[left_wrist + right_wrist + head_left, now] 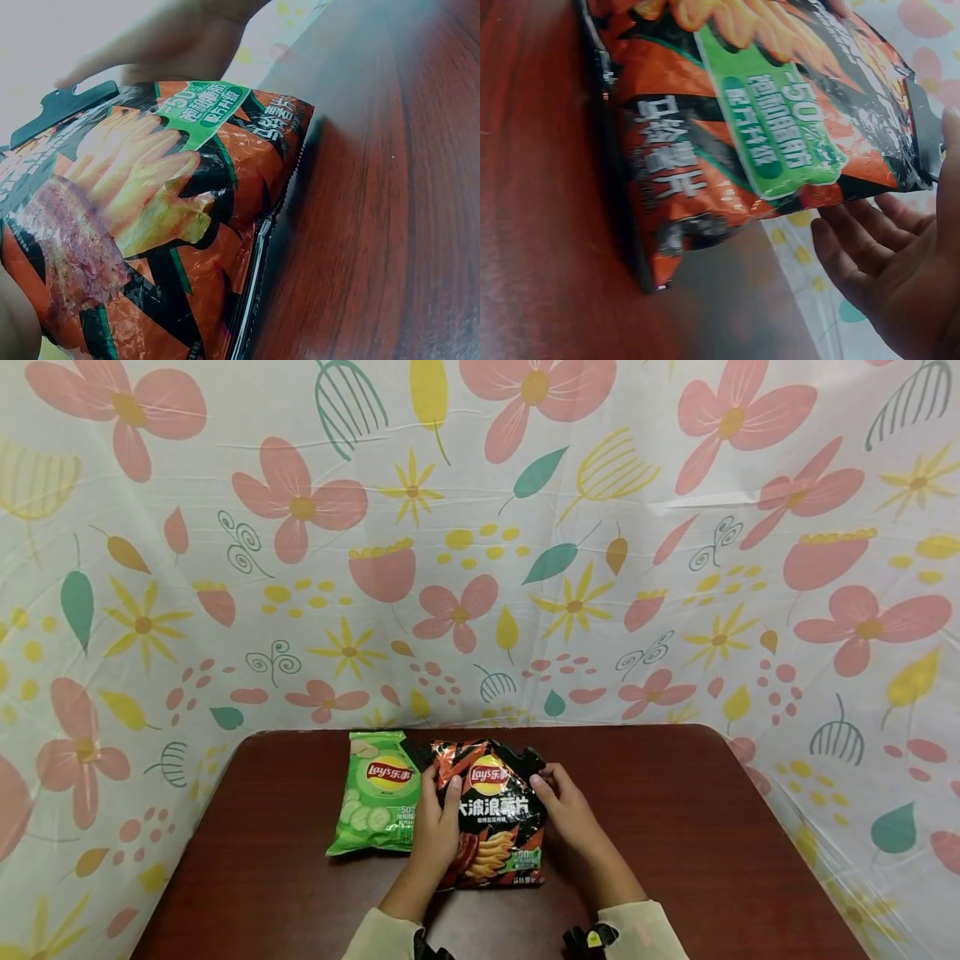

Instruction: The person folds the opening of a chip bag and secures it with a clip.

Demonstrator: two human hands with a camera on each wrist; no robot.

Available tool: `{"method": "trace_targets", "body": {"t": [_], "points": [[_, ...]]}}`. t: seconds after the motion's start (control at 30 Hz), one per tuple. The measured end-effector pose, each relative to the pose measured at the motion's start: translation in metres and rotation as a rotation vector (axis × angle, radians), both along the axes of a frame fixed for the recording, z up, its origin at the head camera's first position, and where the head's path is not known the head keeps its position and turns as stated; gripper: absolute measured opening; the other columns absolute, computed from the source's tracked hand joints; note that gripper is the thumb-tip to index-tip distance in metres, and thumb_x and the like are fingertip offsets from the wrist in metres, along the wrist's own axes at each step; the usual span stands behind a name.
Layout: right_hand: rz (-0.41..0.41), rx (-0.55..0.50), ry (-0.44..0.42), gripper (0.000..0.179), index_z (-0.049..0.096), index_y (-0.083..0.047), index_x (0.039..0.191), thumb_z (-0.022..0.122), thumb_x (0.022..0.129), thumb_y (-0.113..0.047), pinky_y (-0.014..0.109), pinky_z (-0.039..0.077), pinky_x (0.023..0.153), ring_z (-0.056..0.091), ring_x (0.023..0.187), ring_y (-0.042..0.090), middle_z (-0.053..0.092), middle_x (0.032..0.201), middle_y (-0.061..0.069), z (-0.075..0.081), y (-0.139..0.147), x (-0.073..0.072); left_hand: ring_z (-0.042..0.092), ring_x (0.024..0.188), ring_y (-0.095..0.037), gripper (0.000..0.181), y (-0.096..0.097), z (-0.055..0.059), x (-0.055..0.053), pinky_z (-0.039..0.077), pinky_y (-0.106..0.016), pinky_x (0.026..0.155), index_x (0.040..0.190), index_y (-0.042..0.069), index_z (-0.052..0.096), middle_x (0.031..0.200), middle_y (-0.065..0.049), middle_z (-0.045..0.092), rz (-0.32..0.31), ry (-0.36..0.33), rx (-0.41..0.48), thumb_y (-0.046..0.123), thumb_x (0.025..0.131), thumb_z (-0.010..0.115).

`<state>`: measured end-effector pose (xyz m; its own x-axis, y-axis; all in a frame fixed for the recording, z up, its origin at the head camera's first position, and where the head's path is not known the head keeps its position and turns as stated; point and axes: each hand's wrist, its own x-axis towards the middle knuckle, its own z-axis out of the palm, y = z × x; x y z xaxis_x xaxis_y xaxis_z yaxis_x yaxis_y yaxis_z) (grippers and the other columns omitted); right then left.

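A black and orange bag of potato chips stands tilted between both hands, its printed front facing up. My left hand grips its left edge, thumb on the front and the other fingers largely hidden. On the right edge my right hand holds it near the top corner, its thumb by a black clip and its fingers reaching behind the bag. Another black clip sits at the upper left corner. In the right wrist view the clip lies beside the thumb, with curved fingers under the bag's edge.
A green bag of potato chips lies on the dark red wooden table, just left of the held bag and partly covered by it. Behind the table hangs a white cloth with a flower print, which also runs along both sides.
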<state>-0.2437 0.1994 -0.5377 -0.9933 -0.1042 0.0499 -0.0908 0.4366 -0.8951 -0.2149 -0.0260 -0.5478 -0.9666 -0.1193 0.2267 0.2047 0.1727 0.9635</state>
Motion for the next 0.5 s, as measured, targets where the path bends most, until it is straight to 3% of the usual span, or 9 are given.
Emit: {"method": "trace_targets", "body": {"t": [0.07,0.23,0.37,0.5], "points": [[0.025,0.022,-0.025,0.034,0.055,-0.015,0.128,0.052,0.106,-0.04,0.038,0.048,0.091,0.061,0.102,0.02,0.067,0.116,0.011,-0.003,0.0,0.002,0.059,0.123,-0.024,0.053,0.0,0.0,0.0,0.048,-0.048,0.099,0.154,0.02,0.032,0.141,-0.011,0.056,0.001,-0.006,0.002,0.046,0.108,0.042],[0.136,0.007,-0.118,0.053,0.046,-0.016,0.148,0.058,0.102,-0.04,0.041,0.049,0.098,0.062,0.115,0.021,0.064,0.133,0.013,-0.01,0.002,0.008,0.061,0.114,-0.025,0.053,0.0,-0.001,-0.003,0.049,-0.046,0.093,0.152,0.02,0.033,0.134,-0.011,0.06,0.018,-0.017,0.001,0.048,0.108,0.042],[0.216,-0.022,-0.181,0.065,0.04,-0.016,0.153,0.066,0.098,-0.037,0.034,0.053,0.093,0.065,0.111,0.019,0.063,0.135,0.013,-0.014,0.002,0.012,0.061,0.119,-0.026,0.053,0.001,-0.003,-0.006,0.05,-0.048,0.095,0.151,0.019,0.034,0.136,-0.01,0.059,0.032,-0.025,0.019,0.048,0.108,0.041],[0.248,-0.039,-0.17,0.064,0.043,-0.014,0.151,0.07,0.096,-0.035,0.029,0.053,0.091,0.065,0.108,0.016,0.064,0.133,0.013,-0.016,0.002,0.013,0.058,0.122,-0.027,0.053,0.002,-0.003,-0.008,0.048,-0.049,0.097,0.151,0.02,0.035,0.137,-0.011,0.056,0.038,-0.046,0.06,0.05,0.107,0.041]]}}
